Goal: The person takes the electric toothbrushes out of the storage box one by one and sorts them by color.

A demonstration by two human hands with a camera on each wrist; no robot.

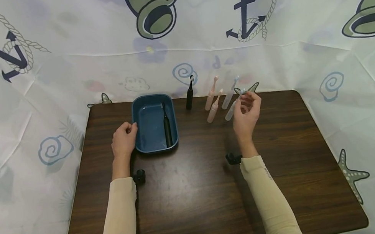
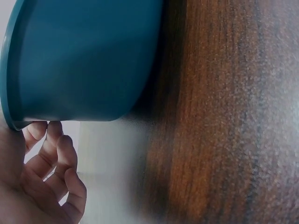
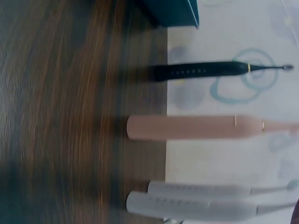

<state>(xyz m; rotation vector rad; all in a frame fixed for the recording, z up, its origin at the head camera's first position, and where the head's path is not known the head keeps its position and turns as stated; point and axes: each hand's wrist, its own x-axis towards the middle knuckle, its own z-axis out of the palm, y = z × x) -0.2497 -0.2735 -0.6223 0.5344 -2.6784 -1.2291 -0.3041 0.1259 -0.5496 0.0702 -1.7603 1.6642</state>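
White toothbrush [image 1: 233, 108] pinched near its head by right hand [image 1: 246, 116].

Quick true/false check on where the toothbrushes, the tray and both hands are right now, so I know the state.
1. A black electric toothbrush lies in the blue plastic tray. True.
2. The right hand pinches a pink toothbrush. False: it holds a pale grey electric toothbrush.
3. The left hand rests against the tray's side. True.
4. No toothbrush stands on the dark wooden table. False: another black toothbrush stands upright.
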